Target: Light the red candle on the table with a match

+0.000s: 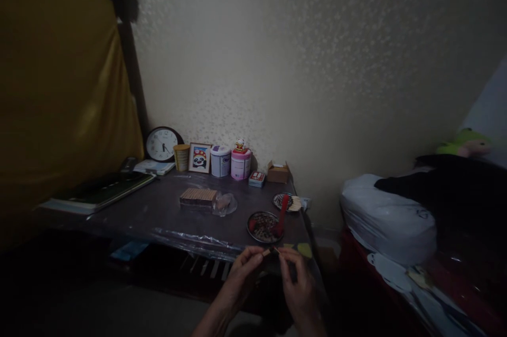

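Left hand (244, 269): thumb and forefinger closed in a pinch on the left end of a small dark-and-pale piece (267, 252). Right hand (298, 275): fingertips closed on its right end. The piece lies between the two sets of fingertips, near the table's near edge and on the near side of the closest dish; its exact form is too small to determine.

Containers. Near round metal dish (261, 241): holds many small dark and pale bits; a red spoon (283, 210) leans in it at the right, handle upward, and a red object sits at its left. Far round metal dish (273, 200): holds similar bits, with pale flat sticks (295, 203) at its right side. Small cardboard box (278, 173): flaps raised, contents not discernible. White canister (221, 162) and pink canister (240, 166): both lidded, contents hidden; a cat figurine (240, 145) stands on the pink one. Yellow cup (181, 159): beside the framed panda picture (199, 157), interior not visible.

Left of the dishes on the table (154, 207), a brown ridged block (198, 198) lies against a clear plastic bag (224, 204).
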